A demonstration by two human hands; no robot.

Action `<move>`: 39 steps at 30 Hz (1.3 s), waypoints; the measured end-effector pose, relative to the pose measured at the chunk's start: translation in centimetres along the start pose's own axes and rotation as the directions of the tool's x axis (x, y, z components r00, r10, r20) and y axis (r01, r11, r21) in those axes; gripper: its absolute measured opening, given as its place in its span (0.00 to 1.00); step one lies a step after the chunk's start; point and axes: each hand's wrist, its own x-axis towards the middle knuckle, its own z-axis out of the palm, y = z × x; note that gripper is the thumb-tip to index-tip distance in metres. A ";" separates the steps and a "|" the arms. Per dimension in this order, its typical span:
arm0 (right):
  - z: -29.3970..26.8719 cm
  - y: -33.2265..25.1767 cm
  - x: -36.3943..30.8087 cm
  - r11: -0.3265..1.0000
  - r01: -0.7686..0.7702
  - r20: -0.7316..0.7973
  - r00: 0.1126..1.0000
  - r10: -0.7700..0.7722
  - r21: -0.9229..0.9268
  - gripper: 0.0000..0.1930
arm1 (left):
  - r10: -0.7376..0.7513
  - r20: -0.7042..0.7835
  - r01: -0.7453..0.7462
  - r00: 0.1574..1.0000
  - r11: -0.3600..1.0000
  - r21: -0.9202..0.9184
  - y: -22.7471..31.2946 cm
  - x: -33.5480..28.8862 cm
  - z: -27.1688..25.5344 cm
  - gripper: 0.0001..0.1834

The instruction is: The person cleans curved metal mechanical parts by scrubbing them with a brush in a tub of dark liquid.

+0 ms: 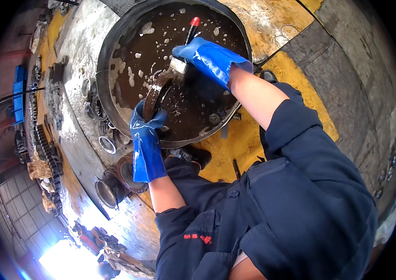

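A wide round basin (pixel 103 77) of dark brown liquid with foam patches stands in front of me. My right hand (pixel 202 52), in a blue rubber glove, is closed around a paintbrush (pixel 178 65) with a black, red-tipped handle. The brush's wet bristles point down at the far end of a curved, ring-like metal part (pixel 152 97). My left hand (pixel 147 133), gloved the same way, grips the near end of that part above the basin's near-left side. The part is wet and dark; whether it is a full ring I cannot tell.
Several metal rings (pixel 107 144) lie left of the basin. A short metal cylinder (pixel 106 193) and a brown flanged ring (pixel 127 173) sit near my left forearm. Rows of dark parts (pixel 48 147) and a blue bin (pixel 19 93) are farther left. My shoe (pixel 197 155) is beside the basin.
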 end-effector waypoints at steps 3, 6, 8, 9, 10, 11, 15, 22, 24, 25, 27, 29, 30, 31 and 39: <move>1.1 1.0 -2.1 0.990 0.117 -0.090 0.990 -0.110 0.081 0.23 | -0.008 -0.022 0.004 1.000 0.987 -0.163 -1.5 0.3 -1.0 0.32; 1.1 4.1 -1.0 0.969 0.204 -0.125 0.974 -0.188 0.138 0.22 | -0.044 -0.009 0.038 0.999 0.930 -0.365 0.2 0.0 0.6 0.27; 1.9 4.0 -0.1 0.997 0.074 -0.117 0.990 -0.074 -0.011 0.22 | -0.092 -0.020 0.077 0.996 0.916 -0.395 1.5 -0.9 1.2 0.23; 3.0 2.3 -1.1 0.986 0.087 -0.070 0.993 -0.098 -0.145 0.23 | -0.117 -0.035 0.088 0.993 0.887 -0.454 1.9 -1.6 0.6 0.19; 3.4 1.0 -2.7 0.955 0.103 -0.031 0.993 -0.116 -0.279 0.23 | -0.132 -0.083 0.076 0.988 0.873 -0.481 1.6 -1.7 0.2 0.16; 4.3 1.1 -3.3 0.910 0.185 0.012 0.981 -0.194 -0.372 0.23 | -0.148 -0.114 0.078 0.982 0.881 -0.467 0.9 -1.6 -0.3 0.15; 6.5 4.4 -5.1 0.287 0.733 0.251 0.529 -0.811 -0.616 0.13 | -0.175 -0.086 0.107 0.981 0.852 -0.512 0.3 -1.0 -0.3 0.19; 11.0 1.9 -6.1 0.393 0.711 0.282 0.631 -0.723 -0.583 0.13 | -0.111 0.000 0.088 0.994 0.790 -0.607 0.6 -0.7 -0.3 0.20; 10.6 3.2 -6.1 0.091 0.674 0.351 0.489 -0.799 -0.733 0.11 | -0.085 -0.003 0.069 0.996 0.828 -0.557 -0.7 0.3 -1.0 0.21; 10.8 3.3 -5.7 0.180 0.615 0.320 0.611 -0.724 -0.768 0.12 | -0.084 -0.006 0.068 0.996 0.845 -0.530 -1.0 0.6 -1.1 0.21; 10.9 2.8 -5.6 0.346 0.473 0.269 0.824 -0.498 -0.810 0.16 | -0.114 -0.004 0.097 0.993 0.861 -0.500 -0.8 0.5 -1.0 0.22; 11.2 1.3 -5.7 0.546 0.308 0.226 0.950 -0.213 -0.779 0.19 | -0.176 0.006 0.156 0.984 0.855 -0.495 0.2 -0.2 -1.0 0.23; 11.4 0.9 -5.3 0.623 0.202 0.224 0.974 -0.044 -0.756 0.20 | -0.168 0.027 0.160 0.985 0.855 -0.493 0.3 -0.2 -1.2 0.23; 11.3 1.3 -5.6 0.693 0.220 0.220 0.971 -0.090 -0.687 0.21 | -0.160 0.049 0.163 0.986 0.856 -0.491 0.3 -0.1 -1.5 0.24; 8.5 3.8 -10.9 0.983 0.151 0.428 0.886 -0.180 0.100 0.21 | -0.206 0.067 0.207 0.976 0.795 -0.570 0.0 0.4 -2.3 0.37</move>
